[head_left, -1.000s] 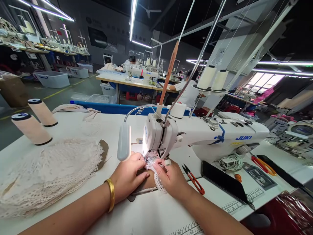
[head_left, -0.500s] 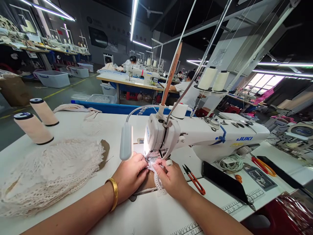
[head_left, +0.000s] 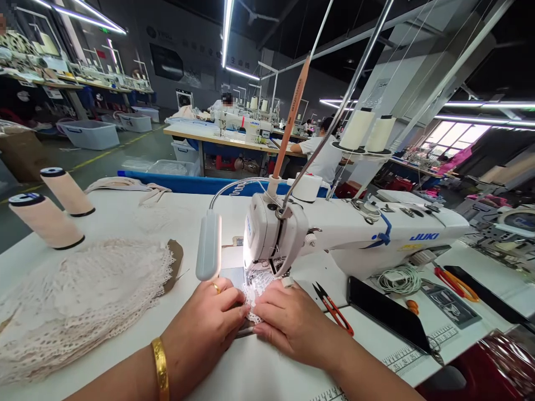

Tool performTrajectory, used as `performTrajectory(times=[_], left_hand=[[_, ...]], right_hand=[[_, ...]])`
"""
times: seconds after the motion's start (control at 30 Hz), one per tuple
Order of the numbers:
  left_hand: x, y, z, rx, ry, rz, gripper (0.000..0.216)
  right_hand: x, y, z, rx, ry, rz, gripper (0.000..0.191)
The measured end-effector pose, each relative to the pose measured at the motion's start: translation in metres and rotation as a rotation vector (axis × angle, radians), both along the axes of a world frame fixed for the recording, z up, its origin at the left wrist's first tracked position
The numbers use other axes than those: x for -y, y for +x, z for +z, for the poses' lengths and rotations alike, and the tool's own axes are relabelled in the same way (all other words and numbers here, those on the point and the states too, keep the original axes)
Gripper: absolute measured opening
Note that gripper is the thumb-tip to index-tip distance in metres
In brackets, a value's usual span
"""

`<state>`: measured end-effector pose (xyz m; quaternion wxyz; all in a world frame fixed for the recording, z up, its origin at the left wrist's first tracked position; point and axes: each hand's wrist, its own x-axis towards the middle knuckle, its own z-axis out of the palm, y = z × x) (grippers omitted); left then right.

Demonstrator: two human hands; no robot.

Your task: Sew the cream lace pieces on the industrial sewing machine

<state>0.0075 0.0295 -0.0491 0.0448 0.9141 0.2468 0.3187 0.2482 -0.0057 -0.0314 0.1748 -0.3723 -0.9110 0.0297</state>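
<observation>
A strip of white eyelet lace (head_left: pixel 259 285) lies under the needle area of the white sewing machine (head_left: pixel 276 228), lit by its lamp. My left hand (head_left: pixel 209 317) is at the lace's near left edge, thumb and fingers pinched together on it. My right hand (head_left: pixel 292 323) presses on the lace from the right, its fingers held together on the edge. The lace's near end is partly hidden by my fingers. Left of my left hand lies a pile of cream eyelet lace fabric (head_left: pixel 96 301). The needle itself is hard to make out.
Two peach thread cones (head_left: pixel 48 223) stand at the left. Thread snips (head_left: pixel 333 309), a black phone (head_left: pixel 388 312) and a coiled cable (head_left: pixel 399 278) lie right of my right hand. The grey lamp (head_left: pixel 209 245) hangs just above my left hand. A co-worker (head_left: pixel 321 153) sits beyond.
Both hands have drawn nearer to me, the left also moving left. More lace now shows spread by the needle, and the end that hung below my right hand is covered.
</observation>
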Motion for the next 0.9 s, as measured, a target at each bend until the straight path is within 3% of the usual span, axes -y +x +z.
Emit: performTrajectory(times=[0.4, 0.9], left_hand=[[-0.006, 0.004, -0.005, -0.012, 0.016, 0.007, 0.033], [-0.008, 0.006, 0.008, -0.058, 0.056, -0.012, 0.032]], right_hand=[[-0.005, -0.002, 0.001, -0.010, -0.008, -0.054, 0.022], [-0.008, -0.002, -0.003, -0.013, 0.057, -0.151, 0.012]])
